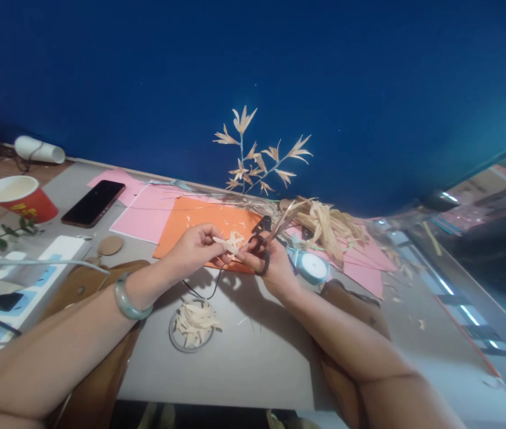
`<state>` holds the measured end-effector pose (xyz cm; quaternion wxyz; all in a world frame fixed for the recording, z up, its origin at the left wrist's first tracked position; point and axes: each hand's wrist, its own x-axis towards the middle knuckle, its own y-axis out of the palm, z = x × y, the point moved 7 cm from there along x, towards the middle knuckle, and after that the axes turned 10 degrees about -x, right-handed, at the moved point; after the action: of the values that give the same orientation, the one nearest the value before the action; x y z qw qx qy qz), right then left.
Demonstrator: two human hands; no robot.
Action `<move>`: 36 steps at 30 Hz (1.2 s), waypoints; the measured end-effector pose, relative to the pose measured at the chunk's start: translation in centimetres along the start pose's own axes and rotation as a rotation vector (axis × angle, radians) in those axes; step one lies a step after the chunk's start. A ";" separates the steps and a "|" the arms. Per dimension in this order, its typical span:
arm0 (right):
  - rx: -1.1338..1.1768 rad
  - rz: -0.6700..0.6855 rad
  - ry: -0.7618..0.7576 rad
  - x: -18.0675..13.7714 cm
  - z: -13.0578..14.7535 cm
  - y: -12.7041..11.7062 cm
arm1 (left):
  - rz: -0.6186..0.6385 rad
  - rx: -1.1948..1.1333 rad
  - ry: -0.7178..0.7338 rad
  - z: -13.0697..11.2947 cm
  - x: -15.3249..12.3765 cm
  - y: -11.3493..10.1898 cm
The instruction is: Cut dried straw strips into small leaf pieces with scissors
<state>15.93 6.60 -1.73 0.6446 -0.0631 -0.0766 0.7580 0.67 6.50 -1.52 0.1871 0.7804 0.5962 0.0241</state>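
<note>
Head view, pinch: pale husk piece (233, 243) with pointed strips, up between the two hands, above an orange sheet (190, 217).
Left hand (203, 243): thumb and fingers closed on the left end of the husk piece; jade-coloured bangle (123, 298) round the wrist.
Right hand (276, 271): grasping scissors (266, 262) by the dark handles, blades turned up and away to the right; fingertips at the lower right of the husk piece, exact contact too small for me to tell.
Orange sheet: lies beneath the hands, pale scraps scattered over it, pink paper (139, 214) adjoining on the left.
Round dish (172, 336): nearer the person, heaped with pale strips (195, 322), a few over the rim.
Ribbon spool (314, 267): lies flat, just right of the right hand.
Dried husks (328, 229): loose pile behind the spool.
Flowered branch (242, 149): husk-coloured blooms on thin stems, before the blue wall (145, 77).
Left side of table: black phone (94, 202), red paper cup (33, 202) upright, cork disc (110, 245), power strip (58, 262) with plugs in it.
</note>
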 end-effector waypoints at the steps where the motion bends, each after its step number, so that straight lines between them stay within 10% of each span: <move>1: -0.013 -0.004 -0.011 0.0 0.1 -0.1 | 0.005 0.041 -0.011 0.4 0.1 -0.1; 16: -0.181 0.137 -0.195 -0.4 1.3 0.6 | 0.181 0.598 0.359 -0.3 0.0 0.7; 36: -0.346 0.459 0.067 -0.6 -0.7 2.5 | -0.065 -0.005 0.107 -1.3 -0.2 -1.2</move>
<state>13.75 5.64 -2.86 0.4381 -0.2128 -0.1673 0.8572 -0.78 6.91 -0.69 0.1577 0.7577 0.6303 0.0615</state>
